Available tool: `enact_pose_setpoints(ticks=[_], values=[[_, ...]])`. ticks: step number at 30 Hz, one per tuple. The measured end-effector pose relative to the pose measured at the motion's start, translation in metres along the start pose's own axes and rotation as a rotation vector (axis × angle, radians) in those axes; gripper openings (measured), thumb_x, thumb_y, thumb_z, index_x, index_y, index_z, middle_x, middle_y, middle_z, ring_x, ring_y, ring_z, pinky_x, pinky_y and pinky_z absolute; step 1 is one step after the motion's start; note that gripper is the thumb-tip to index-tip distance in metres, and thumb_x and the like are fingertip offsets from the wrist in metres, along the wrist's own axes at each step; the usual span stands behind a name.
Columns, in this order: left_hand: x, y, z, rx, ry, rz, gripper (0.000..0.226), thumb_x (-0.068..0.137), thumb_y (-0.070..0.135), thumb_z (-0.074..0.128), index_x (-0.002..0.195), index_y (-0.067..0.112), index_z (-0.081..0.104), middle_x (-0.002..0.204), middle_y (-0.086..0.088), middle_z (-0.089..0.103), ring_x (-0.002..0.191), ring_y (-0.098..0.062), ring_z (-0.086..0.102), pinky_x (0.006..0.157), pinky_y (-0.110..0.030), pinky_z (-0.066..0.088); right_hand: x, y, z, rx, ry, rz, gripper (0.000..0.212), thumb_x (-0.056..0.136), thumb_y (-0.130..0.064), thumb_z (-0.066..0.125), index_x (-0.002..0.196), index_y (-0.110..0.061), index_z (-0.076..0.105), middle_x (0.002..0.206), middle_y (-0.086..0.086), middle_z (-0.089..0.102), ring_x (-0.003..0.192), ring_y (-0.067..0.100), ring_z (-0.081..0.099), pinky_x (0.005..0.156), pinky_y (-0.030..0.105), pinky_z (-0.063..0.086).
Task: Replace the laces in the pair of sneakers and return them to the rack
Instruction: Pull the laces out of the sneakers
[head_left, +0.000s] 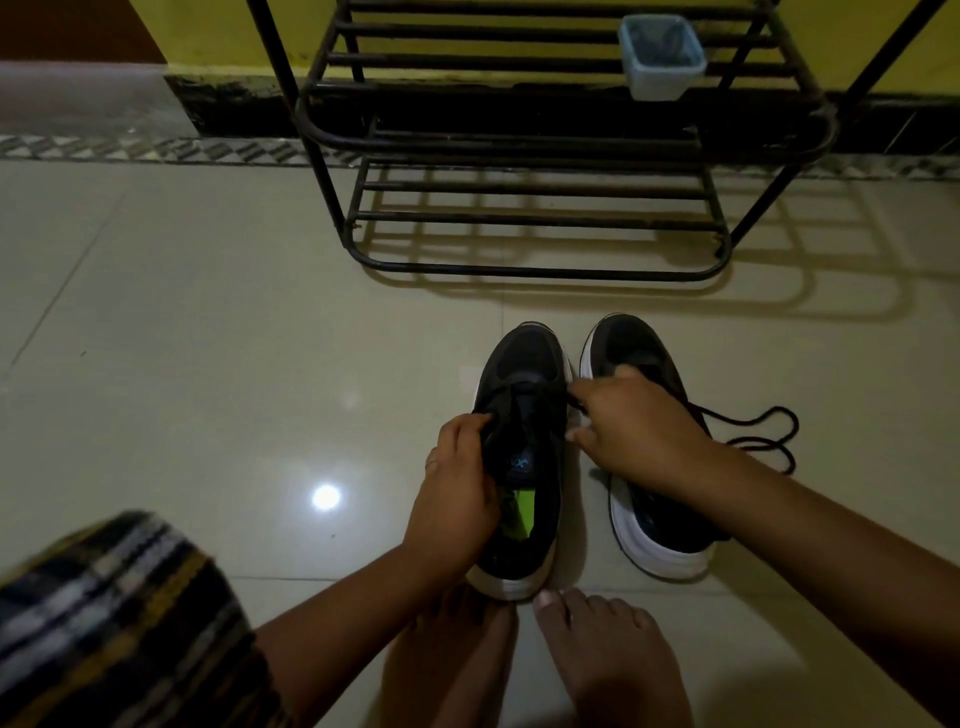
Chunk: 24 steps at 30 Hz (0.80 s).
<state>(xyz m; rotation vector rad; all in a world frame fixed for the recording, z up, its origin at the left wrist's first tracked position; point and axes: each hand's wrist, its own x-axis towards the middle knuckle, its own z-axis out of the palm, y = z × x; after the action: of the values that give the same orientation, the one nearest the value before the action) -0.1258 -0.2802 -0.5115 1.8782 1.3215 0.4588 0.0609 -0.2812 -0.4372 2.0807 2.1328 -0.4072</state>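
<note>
The left hand (457, 483) steadies the near sneaker (524, 467) by its eyelet edge, its grip closed there, so the right hand (631, 423), just across, can pinch the black lace (574, 402). Under that wrist lies the second sneaker (649, 519), its lace (769, 431) trailing aside. Beyond both grips waits the rack (540, 208).

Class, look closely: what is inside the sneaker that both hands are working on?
Inside the left sneaker a bright green insole patch shows near the heel. The left hand covers part of the opening, and the toe end lies hidden beneath the tongue.
</note>
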Motion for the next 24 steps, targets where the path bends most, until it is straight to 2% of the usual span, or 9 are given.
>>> enact_pose_setpoints(ticks=[2, 5, 8, 10, 13, 16, 19, 24], values=[[0.000, 0.000, 0.000, -0.005, 0.000, -0.006, 0.049, 0.090, 0.002, 0.046, 0.136, 0.016, 0.038, 0.139, -0.004, 0.036, 0.122, -0.027, 0.044, 0.102, -0.041, 0.043, -0.001, 0.002, 0.010, -0.135, -0.058, 0.030, 0.035, 0.091, -0.032, 0.054, 0.119, -0.012, 0.053, 0.109, 0.011, 0.063, 0.111, 0.029, 0.047, 0.080, 0.033, 0.041], [0.000, 0.001, 0.000, -0.011, 0.001, -0.010, 0.049, 0.090, 0.002, 0.046, 0.137, 0.015, 0.038, 0.140, -0.004, 0.036, 0.123, -0.026, 0.044, 0.102, -0.041, 0.043, -0.001, 0.005, 0.008, -0.111, -0.049, 0.049, 0.033, 0.093, -0.030, 0.052, 0.122, -0.015, 0.054, 0.110, 0.009, 0.063, 0.112, 0.027, 0.047, 0.081, 0.031, 0.040], [0.000, 0.002, 0.000, -0.005, -0.004, -0.024, 0.050, 0.090, 0.002, 0.046, 0.137, 0.016, 0.037, 0.140, -0.004, 0.036, 0.124, -0.026, 0.043, 0.104, -0.040, 0.042, -0.006, 0.010, -0.002, -0.078, -0.017, 0.019, 0.025, 0.093, -0.026, 0.052, 0.113, -0.013, 0.058, 0.106, 0.009, 0.062, 0.111, 0.026, 0.047, 0.075, 0.029, 0.037], [0.000, 0.001, 0.000, -0.003, -0.004, -0.023, 0.050, 0.090, 0.002, 0.046, 0.138, 0.016, 0.037, 0.140, -0.004, 0.036, 0.125, -0.026, 0.042, 0.104, -0.040, 0.041, -0.007, 0.013, -0.003, -0.134, -0.073, 0.013, 0.025, 0.091, -0.028, 0.056, 0.111, -0.012, 0.058, 0.107, 0.008, 0.061, 0.110, 0.026, 0.047, 0.074, 0.029, 0.033], [0.000, 0.001, 0.000, -0.002, -0.004, -0.016, 0.051, 0.090, 0.003, 0.046, 0.138, 0.015, 0.036, 0.140, -0.004, 0.036, 0.124, -0.027, 0.042, 0.104, -0.040, 0.041, -0.012, 0.013, -0.004, -0.339, -0.128, -0.009, 0.030, 0.089, -0.031, 0.059, 0.112, -0.013, 0.058, 0.111, 0.007, 0.060, 0.110, 0.026, 0.047, 0.078, 0.029, 0.036], [0.000, 0.004, -0.001, 0.002, -0.011, -0.024, 0.051, 0.090, 0.003, 0.046, 0.139, 0.015, 0.036, 0.141, -0.005, 0.035, 0.125, -0.026, 0.041, 0.105, -0.038, 0.040, -0.015, 0.010, -0.005, -0.480, -0.154, -0.036, 0.022, 0.088, -0.018, 0.057, 0.109, -0.010, 0.060, 0.111, 0.008, 0.060, 0.110, 0.028, 0.045, 0.085, 0.032, 0.038], [0.000, 0.004, -0.001, 0.004, -0.016, -0.030, 0.050, 0.091, 0.004, 0.046, 0.139, 0.015, 0.036, 0.141, -0.004, 0.035, 0.125, -0.026, 0.041, 0.105, -0.037, 0.040, -0.015, 0.008, -0.004, -0.508, -0.185, -0.049, 0.020, 0.086, -0.006, 0.052, 0.105, -0.009, 0.060, 0.111, 0.010, 0.061, 0.110, 0.028, 0.046, 0.086, 0.033, 0.038], [0.000, 0.004, -0.001, 0.002, -0.018, -0.030, 0.050, 0.091, 0.005, 0.047, 0.139, 0.014, 0.037, 0.141, -0.004, 0.035, 0.125, -0.026, 0.041, 0.106, -0.039, 0.039, -0.014, 0.002, -0.003, -0.527, -0.205, -0.077, 0.021, 0.087, -0.002, 0.047, 0.103, -0.008, 0.059, 0.108, 0.012, 0.061, 0.111, 0.029, 0.046, 0.083, 0.034, 0.036]])
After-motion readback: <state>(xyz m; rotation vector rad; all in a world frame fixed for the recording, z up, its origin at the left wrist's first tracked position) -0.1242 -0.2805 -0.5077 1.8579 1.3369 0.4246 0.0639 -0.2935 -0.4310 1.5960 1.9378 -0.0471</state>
